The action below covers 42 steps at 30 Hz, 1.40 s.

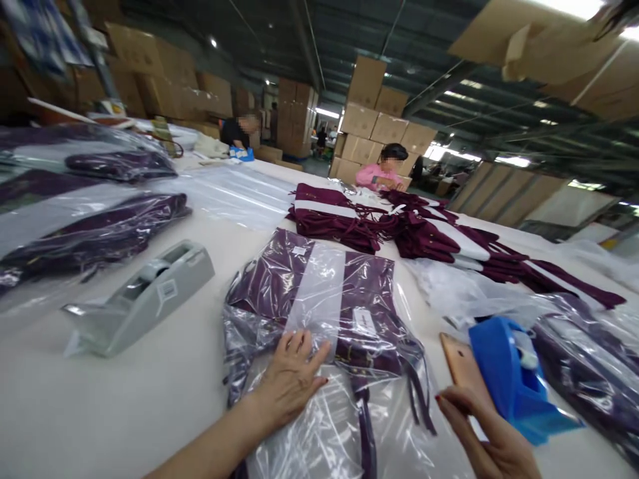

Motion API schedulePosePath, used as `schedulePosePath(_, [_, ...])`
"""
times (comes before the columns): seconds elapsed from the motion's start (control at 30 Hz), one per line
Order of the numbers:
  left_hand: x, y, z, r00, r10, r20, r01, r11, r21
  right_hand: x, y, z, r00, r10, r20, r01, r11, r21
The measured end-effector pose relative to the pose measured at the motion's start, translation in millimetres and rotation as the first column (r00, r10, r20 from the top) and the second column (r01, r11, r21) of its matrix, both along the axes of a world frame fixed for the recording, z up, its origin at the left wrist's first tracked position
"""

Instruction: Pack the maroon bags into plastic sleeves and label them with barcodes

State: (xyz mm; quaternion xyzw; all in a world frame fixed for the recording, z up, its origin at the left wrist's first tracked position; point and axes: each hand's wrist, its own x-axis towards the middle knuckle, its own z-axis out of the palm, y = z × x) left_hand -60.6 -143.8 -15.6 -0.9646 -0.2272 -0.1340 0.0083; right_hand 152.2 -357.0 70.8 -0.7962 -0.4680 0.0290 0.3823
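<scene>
- Your left hand lies flat, fingers spread and released, pressing on the bagged garment near its lower left part; it grips nothing.
- The bagged garment is a purple-and-white piece in a clear plastic bag, lying on the white table straight ahead of you, its long axis running away from you, with the open bag end trailing toward your body.
- Your right hand hovers to the right of the bag, fingers loosely curled and apart from it, holding nothing that you can make out (a gold phone lies just beyond the fingertips).
- The blue tape dispenser sits just beside your right hand, so that hand is the nearer one to it; the grey tape dispenser stands well to the left of your left hand.
- Unbagged purple garments are piled farther up the table, and bagged ones lie at far left.
</scene>
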Motion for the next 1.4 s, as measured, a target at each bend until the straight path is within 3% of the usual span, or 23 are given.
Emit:
schedulePosePath(0.1, [-0.6, -3.1, -3.0, 1.0, -0.003, 0.028, 0.003, 1.0, -0.015, -36.2, 58.1, 21.3, 0.931, 0.355, -0.079, -0.362, 0.928, -0.089])
schedulePosePath(0.17, [0.0, -4.7, -5.7, 0.999, -0.007, 0.049, 0.009, 1.0, -0.027, -49.3, 92.9, 24.5, 0.878, 0.463, -0.122, -0.477, 0.867, -0.14])
schedulePosePath(0.3, [3.3, -7.4, -10.5, 0.998, -0.01, 0.055, 0.011, 1.0, -0.024, -51.2, 145.6, 10.2, 0.846, 0.52, -0.117, -0.529, 0.794, -0.299])
schedulePosePath(0.43, [6.1, -9.5, -13.9, 0.999, -0.003, 0.046, 0.003, 1.0, -0.011, -46.7, 174.7, -4.8, 0.832, 0.549, -0.076, -0.514, 0.713, -0.476])
schedulePosePath(0.67, [8.0, -10.5, -17.7, 1.0, 0.009, 0.028, -0.007, 0.999, -0.051, -50.4, 196.7, -3.1, 0.836, 0.545, 0.059, -0.361, 0.628, -0.689])
schedulePosePath(0.9, [7.2, -11.3, -11.2, 1.0, 0.012, 0.006, -0.012, 1.0, 0.005, -45.5, 217.4, -11.7, 0.895, 0.446, 0.017, -0.264, 0.56, -0.785])
schedulePosePath(1.0, [6.3, -10.3, -9.0, 1.0, 0.001, 0.014, -0.001, 1.0, 0.029, -52.4, 218.9, -15.4, 0.918, 0.392, 0.055, -0.195, 0.57, -0.798])
schedulePosePath(1.2, [5.1, -7.5, -10.2, 0.999, 0.011, 0.052, -0.011, 1.0, 0.011, -76.0, 208.5, -21.9, 0.936, 0.293, 0.196, -0.046, 0.654, -0.755])
schedulePosePath(1.27, [4.8, -7.1, -10.2, 0.998, 0.015, 0.056, -0.017, 1.0, 0.021, -73.8, 207.5, -20.2, 0.936, 0.304, 0.181, -0.068, 0.657, -0.751])
schedulePosePath(1.4, [4.4, -6.3, -11.0, 0.999, 0.014, 0.051, -0.017, 0.998, 0.057, -54.9, 211.5, -8.4, 0.929, 0.369, 0.035, -0.206, 0.591, -0.78])
